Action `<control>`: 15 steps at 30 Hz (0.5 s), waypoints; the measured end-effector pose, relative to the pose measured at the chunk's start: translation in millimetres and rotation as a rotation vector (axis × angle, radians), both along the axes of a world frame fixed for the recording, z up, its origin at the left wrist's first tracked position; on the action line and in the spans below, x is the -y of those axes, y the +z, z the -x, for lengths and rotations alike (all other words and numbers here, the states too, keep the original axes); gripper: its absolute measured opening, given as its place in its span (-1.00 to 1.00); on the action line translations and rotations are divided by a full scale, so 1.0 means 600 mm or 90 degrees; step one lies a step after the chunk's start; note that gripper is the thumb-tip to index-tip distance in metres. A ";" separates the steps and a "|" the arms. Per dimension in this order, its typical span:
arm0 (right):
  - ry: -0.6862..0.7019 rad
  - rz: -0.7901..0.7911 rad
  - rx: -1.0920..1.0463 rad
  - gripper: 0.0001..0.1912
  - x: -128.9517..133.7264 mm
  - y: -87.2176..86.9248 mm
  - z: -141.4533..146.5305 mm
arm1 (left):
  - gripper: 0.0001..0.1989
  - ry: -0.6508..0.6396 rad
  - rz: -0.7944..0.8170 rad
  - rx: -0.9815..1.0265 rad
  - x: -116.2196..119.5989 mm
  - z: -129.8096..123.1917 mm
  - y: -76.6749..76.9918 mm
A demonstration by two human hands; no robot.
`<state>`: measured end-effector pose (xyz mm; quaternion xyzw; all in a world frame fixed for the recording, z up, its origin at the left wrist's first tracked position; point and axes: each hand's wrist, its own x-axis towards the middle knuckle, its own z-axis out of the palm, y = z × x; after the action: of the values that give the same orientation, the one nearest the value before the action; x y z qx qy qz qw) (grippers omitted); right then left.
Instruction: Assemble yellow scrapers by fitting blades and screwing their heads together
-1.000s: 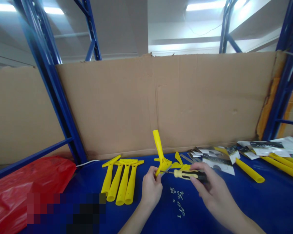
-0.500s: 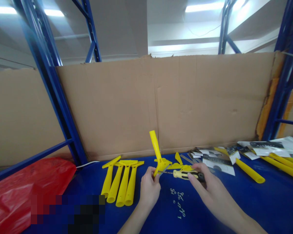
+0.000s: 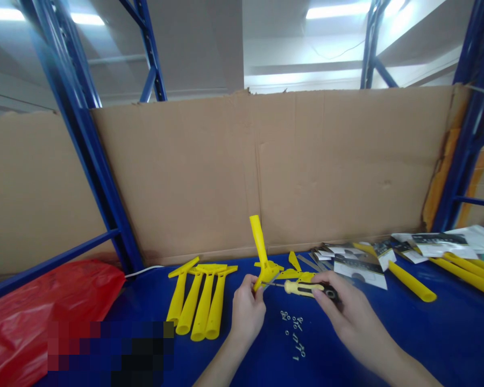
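Over the blue tabletop [image 3: 460,344], just in front of the cardboard panel [image 3: 326,161], I have the yellow T-shaped handle [image 3: 259,242] raised in the left hand [image 3: 248,309], its tube pointing up with a slight lean to the left. That hand pinches the near end of the crosspiece between thumb and fingers. The right hand [image 3: 349,306] is wrapped around the cream-and-black grip of a screwdriver [image 3: 304,288], whose shaft points left to the crosspiece; from here I cannot tell whether the tip is seated.

I judge the handle to be light, stiff moulded plastic, hollow along the tube like the four matching handles [image 3: 204,306] lying to the left. It should hardly flex, but its smooth surface may turn under a twisting load, so I would pinch the flat crosspiece close to the screwdriver's tip, not the round tube. A thin, pale strip [image 3: 272,281] shows at the crosspiece; it may be a sharp edge, so I would put the fingertips clear of it. The loose nuts and screws [image 3: 300,320] below look small and easily scattered, best picked up singly.
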<state>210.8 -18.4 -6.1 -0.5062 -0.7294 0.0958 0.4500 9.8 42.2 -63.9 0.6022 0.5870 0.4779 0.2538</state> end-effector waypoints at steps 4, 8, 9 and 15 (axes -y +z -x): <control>-0.032 0.062 -0.035 -0.68 0.000 -0.003 -0.001 | -0.96 -0.006 -0.009 0.012 0.000 0.001 -0.002; 0.015 0.051 -0.070 -0.60 -0.001 -0.005 -0.003 | -0.96 -0.002 -0.011 0.032 0.001 0.002 -0.001; 0.028 0.057 -0.062 -0.69 -0.001 -0.004 -0.002 | -0.96 -0.004 -0.013 0.033 0.001 0.002 0.000; 0.000 0.074 -0.058 -0.72 -0.001 0.001 0.003 | -0.98 -0.002 -0.028 0.013 -0.001 0.005 0.002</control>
<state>209.2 -17.8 -5.5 -0.5263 -0.7015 0.1609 0.4527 6.8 42.7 -62.5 0.6034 0.5730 0.4966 0.2471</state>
